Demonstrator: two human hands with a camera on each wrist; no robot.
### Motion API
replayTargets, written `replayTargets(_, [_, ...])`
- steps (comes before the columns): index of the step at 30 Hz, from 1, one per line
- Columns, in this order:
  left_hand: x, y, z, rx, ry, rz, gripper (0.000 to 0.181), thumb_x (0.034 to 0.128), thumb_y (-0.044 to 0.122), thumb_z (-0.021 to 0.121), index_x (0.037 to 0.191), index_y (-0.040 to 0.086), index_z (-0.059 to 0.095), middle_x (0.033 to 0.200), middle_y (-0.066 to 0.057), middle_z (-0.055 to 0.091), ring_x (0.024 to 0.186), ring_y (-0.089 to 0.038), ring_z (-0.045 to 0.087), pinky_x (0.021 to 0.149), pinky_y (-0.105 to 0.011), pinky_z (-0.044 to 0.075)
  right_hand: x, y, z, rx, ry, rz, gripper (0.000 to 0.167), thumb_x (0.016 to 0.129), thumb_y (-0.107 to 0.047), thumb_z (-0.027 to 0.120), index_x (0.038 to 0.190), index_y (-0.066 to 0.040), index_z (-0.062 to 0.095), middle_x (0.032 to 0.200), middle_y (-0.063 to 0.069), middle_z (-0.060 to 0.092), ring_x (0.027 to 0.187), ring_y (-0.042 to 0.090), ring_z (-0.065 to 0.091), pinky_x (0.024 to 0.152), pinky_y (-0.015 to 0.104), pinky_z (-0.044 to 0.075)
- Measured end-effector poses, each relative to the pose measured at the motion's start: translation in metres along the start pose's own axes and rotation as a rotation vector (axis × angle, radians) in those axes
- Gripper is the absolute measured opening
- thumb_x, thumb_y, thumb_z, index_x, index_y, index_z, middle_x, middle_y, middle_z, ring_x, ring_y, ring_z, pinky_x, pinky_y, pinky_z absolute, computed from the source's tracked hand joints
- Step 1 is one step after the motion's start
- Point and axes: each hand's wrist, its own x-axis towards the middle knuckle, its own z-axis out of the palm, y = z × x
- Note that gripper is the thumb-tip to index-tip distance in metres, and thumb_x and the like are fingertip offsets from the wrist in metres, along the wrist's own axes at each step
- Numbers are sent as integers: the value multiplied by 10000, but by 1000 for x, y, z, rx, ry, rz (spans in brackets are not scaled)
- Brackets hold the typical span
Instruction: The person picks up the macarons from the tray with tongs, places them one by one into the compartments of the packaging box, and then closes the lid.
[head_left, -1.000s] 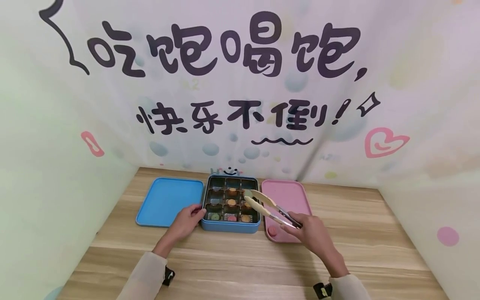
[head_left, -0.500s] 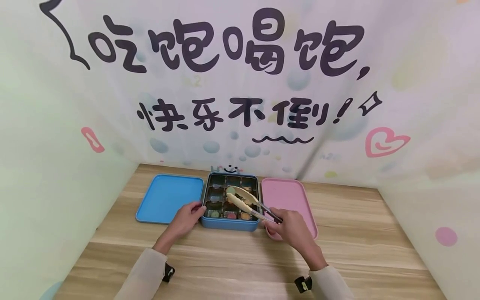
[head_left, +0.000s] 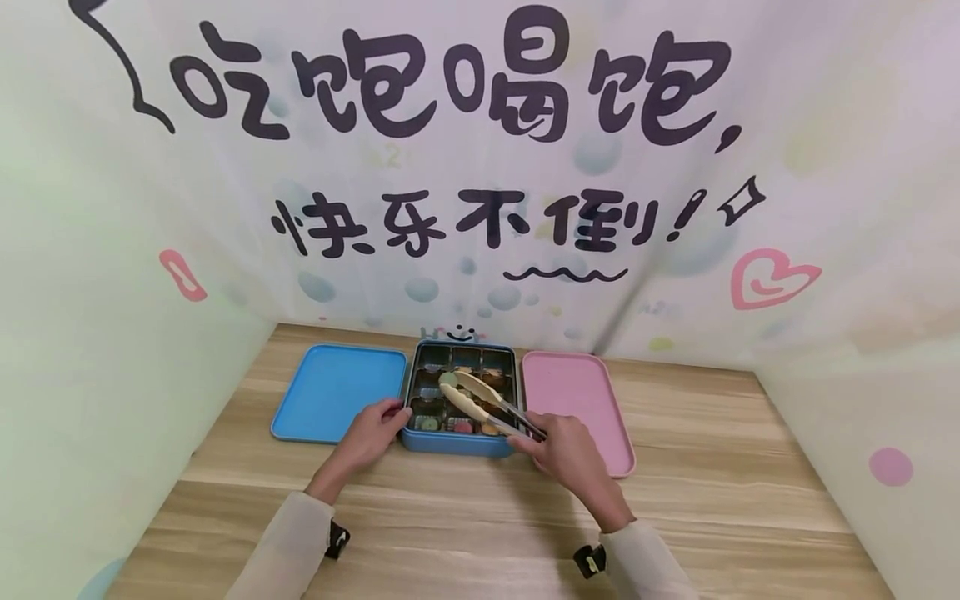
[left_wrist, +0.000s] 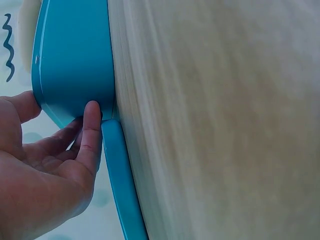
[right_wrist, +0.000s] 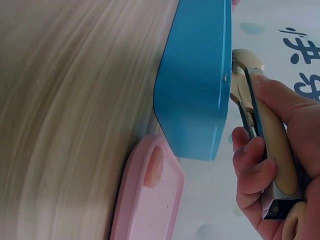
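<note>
While my right grip clasps tongs, left grip uncurled against the part-filled box, green piece mid-frame looks unplaced; reddish piece left on pink tray.

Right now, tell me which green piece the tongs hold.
The paler green piece, at the tips of the tongs; the other green piece sits in the box's front-left compartment.

Two hands: one left hand, one right hand. In the right grip, one pair of tongs; at their tips, one green piece. Left of that grip, one box, nine compartments, three near-row pieces; farther ones too hidden for counting. Beyond the left hand, one blue tray; beyond the right, one pink tray, with one pink piece.
</note>
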Motion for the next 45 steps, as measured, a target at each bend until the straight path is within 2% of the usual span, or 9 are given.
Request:
replayTargets(4, [0, 2, 0, 7, 2, 9, 526, 1047, 300, 489, 1433, -56, 463, 1321, -220, 592, 1216, -349, 575, 927, -442, 543, 2, -4, 3, 2, 0, 8, 498, 852, -418, 765, 1216, -82, 723, 1059, 116, 748, 707, 130, 589, 603, 282, 453])
replayTargets(7, [-1, 3, 0, 4, 5, 12, 532, 1042, 307, 493, 1430, -57, 468, 1320, -222, 594, 1219, -352, 576, 924, -435, 548, 3, -8, 3, 13, -9, 18, 510, 852, -427, 761, 1211, -66, 722, 1138, 150, 725, 733, 133, 611, 613, 283, 464])
replayTargets(12, [0, 3, 0, 6, 7, 21, 533, 1040, 296, 495, 1429, -68, 463, 1321, -234, 591, 1234, -371, 567, 940, -449, 541, 5, -12, 4, 18, -21, 33, 507, 855, -421, 761, 1214, -66, 721, 1099, 150, 736, 636, 122, 516, 560, 258, 414])
replayTargets(19, [0, 3, 0, -6, 2, 3, 531, 1048, 298, 492, 1438, -60, 453, 1321, -223, 587, 1233, -358, 567, 928, -435, 549, 7, -18, 6, 12, -36, 41, 517, 853, -432, 758, 1218, -68, 718, 1071, 154, 740, 608, 103, 515, 519, 239, 398])
replayTargets(26, [-1, 2, 0, -15, -2, 3, 523, 1046, 288, 500, 1430, -65, 459, 1305, -220, 594, 1208, -348, 582, 893, -414, 566, 7, -22, 6, 11, -52, 34, 550, 863, -432, 746, 1257, -51, 691, 736, 70, 683, 506, 84, 362, 446, 228, 287])
replayTargets(33, [-2, 3, 1, -11, -3, 2, 513, 1046, 280, 502, 1425, -65, 466, 1295, -220, 599, 1194, -342, 589, 885, -412, 569, 6, -20, 7, 5, -37, 19, 542, 859, -425, 752, 1244, -47, 699, 808, 112, 718, 517, 91, 413, 469, 240, 333])
replayTargets(39, [-1, 3, 1, -12, -9, -3, 527, 1049, 289, 491, 1439, -64, 448, 1315, -226, 588, 1222, -355, 575, 902, -415, 564, 3, -15, 4, 18, -27, 37, 531, 856, -451, 750, 1237, -84, 711, 1081, 134, 741, 616, 95, 518, 539, 244, 403])
replayTargets(42, [-1, 3, 0, -20, -13, -13, 535, 1052, 296, 482, 1451, -57, 435, 1331, -227, 577, 1240, -364, 563, 912, -418, 561, 1, -6, 0, 18, -21, 33, 521, 862, -452, 748, 1251, -109, 706, 911, 67, 745, 589, 96, 470, 523, 236, 379])
replayTargets(45, [-1, 2, -1, -24, -25, -14, 544, 1057, 296, 467, 1462, -62, 413, 1351, -237, 559, 1256, -378, 549, 917, -423, 560, -2, 6, -6, 3, -6, -30, 446, 865, -415, 758, 1212, -135, 735, 670, -45, 606, 553, 95, 422, 503, 230, 363])
